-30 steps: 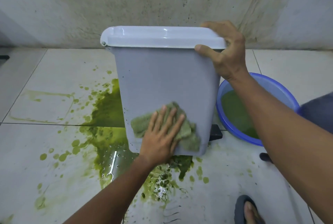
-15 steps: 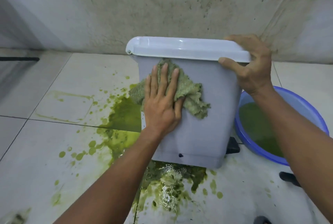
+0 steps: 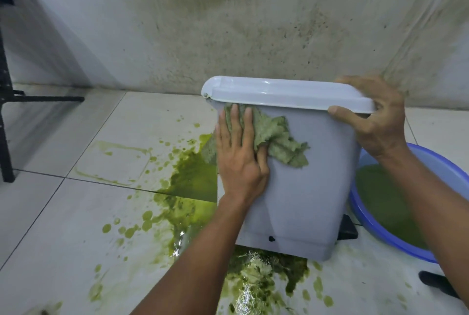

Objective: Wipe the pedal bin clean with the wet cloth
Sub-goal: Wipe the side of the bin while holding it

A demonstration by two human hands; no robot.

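Observation:
A pale grey pedal bin [image 3: 304, 187] with a white lid [image 3: 279, 92] stands tilted on the wet tiled floor, its black pedal [image 3: 348, 231] at the lower right. My left hand [image 3: 239, 160] lies flat with straight fingers on a green-stained wet cloth [image 3: 279, 139], pressing it against the bin's upper left side just under the lid. My right hand [image 3: 375, 122] grips the lid's right end, thumb on the front and fingers over the top.
Green liquid [image 3: 193, 177] is spilled over the white tiles left of and below the bin. A blue basin [image 3: 456, 177] holding green water sits right of the bin. A black metal stand [image 3: 5, 111] is at far left. The stained wall runs close behind.
My left hand slid the cloth from the bin's lower side up to just under the lid and toward the left edge. The right hand has kept its grip on the lid.

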